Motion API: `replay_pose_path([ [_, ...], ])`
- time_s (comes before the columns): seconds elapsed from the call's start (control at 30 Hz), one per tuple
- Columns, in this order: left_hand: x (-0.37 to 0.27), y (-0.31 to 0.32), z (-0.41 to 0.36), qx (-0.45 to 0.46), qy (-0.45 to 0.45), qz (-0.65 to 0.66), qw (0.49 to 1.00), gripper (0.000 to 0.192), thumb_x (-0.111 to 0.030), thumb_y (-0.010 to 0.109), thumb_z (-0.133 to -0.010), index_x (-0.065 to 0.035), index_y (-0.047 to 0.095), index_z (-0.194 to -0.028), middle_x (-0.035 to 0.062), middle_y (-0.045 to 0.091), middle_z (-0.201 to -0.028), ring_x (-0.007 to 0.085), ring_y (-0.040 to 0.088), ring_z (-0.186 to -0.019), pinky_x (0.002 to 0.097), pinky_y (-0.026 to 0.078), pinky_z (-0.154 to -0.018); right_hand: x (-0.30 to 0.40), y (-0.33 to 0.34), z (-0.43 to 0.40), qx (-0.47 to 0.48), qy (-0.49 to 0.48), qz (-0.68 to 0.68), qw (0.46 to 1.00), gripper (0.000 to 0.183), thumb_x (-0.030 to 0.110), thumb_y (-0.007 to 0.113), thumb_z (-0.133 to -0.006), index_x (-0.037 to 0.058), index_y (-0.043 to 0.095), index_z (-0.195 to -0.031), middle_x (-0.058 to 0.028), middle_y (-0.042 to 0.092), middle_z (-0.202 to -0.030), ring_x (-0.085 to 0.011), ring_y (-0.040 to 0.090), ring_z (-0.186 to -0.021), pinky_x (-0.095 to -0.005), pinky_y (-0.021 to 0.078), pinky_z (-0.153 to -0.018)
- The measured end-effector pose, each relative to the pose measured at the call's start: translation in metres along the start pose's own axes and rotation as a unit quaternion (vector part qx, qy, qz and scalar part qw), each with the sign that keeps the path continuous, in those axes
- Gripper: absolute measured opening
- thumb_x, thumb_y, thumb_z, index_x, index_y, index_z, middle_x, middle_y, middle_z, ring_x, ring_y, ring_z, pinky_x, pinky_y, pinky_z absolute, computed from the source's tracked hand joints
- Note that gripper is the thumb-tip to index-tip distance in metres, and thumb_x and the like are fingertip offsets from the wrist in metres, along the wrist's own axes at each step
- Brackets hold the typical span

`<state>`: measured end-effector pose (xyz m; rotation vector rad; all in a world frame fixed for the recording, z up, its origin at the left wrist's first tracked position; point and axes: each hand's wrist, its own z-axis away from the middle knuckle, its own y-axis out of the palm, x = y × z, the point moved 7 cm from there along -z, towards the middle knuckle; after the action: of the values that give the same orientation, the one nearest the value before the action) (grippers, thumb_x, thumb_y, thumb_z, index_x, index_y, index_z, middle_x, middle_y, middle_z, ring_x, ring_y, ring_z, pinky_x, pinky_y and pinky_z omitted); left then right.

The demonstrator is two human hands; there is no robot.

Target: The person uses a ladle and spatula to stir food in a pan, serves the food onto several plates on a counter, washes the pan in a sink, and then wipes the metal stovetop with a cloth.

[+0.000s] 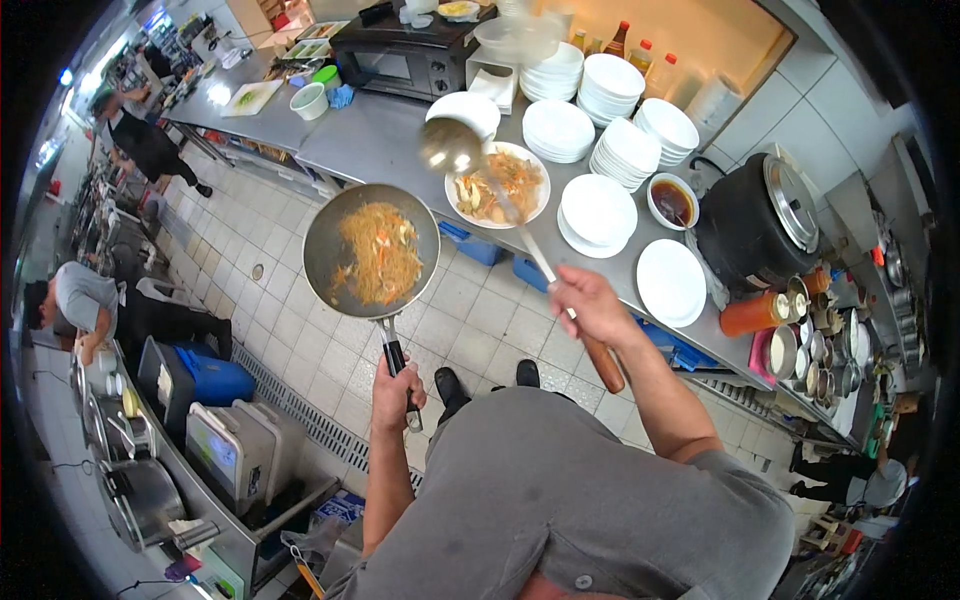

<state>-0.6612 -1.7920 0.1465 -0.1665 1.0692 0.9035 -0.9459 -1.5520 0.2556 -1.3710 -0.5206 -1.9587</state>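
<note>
My left hand [397, 396] grips the black handle of a frying pan [322, 274], held level above the floor just off the counter's edge. Fried thin noodles [382, 259] with bits of vegetable lie in the pan. In my right hand [589, 304] is a long-handled ladle [452, 146] with a wooden grip end; its bowl is blurred over the counter. Below the ladle's shaft, a white plate [459, 208] holds a heap of noodles and vegetables [517, 180]. A bare white plate [465, 109] sits partly behind the ladle's bowl.
Stacks of white plates [555, 127] and bowls [611, 79] crowd the steel counter [390, 139]. A bowl of dark sauce [671, 202] sits beside a black soup warmer [757, 225]. A toaster oven [405, 60] stands at the back. People [142, 142] work at left and far right.
</note>
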Motion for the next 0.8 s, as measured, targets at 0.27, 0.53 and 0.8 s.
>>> replay_pose_path([
  [0.27, 0.017, -0.007, 0.001, 0.017, 0.001, 0.155, 0.988, 0.023, -0.008, 0.059, -0.102, -0.0111, 0.046, -0.12, 0.0027, 0.047, -0.072, 0.0134, 0.045, -0.047, 0.0308, 0.04, -0.043, -0.051, 0.142, -0.063, 0.298, 0.128, -0.135, 0.936, 0.038, 0.033, 0.06, -0.111, -0.0007, 0.066, -0.126, -0.0116, 0.074, -0.095, -0.018, 0.068, -0.068, -0.0347, 0.0568, -0.059],
  [0.53, -0.011, -0.062, 0.027, -0.052, 0.049, 0.209, 0.975, 0.02, -0.009, 0.06, -0.103, -0.012, 0.048, -0.119, 0.0019, 0.046, -0.071, 0.0127, 0.045, -0.047, 0.0302, 0.039, -0.043, -0.158, 0.005, -0.236, -0.164, 0.143, -0.343, 0.914, 0.064, 0.048, 0.05, -0.112, -0.0023, 0.038, -0.15, -0.0259, 0.059, -0.135, -0.0375, 0.072, -0.106, -0.0487, 0.0657, -0.082],
  [0.8, -0.051, -0.176, 0.047, -0.142, 0.113, 0.188, 0.965, 0.019, -0.008, 0.059, -0.103, -0.0121, 0.047, -0.117, 0.0017, 0.047, -0.073, 0.0129, 0.046, -0.047, 0.0307, 0.04, -0.041, -0.144, -0.002, -0.283, -0.199, 0.031, -0.357, 0.912, 0.042, 0.016, 0.047, -0.111, 0.0092, 0.034, -0.15, -0.0253, 0.061, -0.138, -0.0395, 0.075, -0.109, -0.052, 0.0686, -0.084],
])
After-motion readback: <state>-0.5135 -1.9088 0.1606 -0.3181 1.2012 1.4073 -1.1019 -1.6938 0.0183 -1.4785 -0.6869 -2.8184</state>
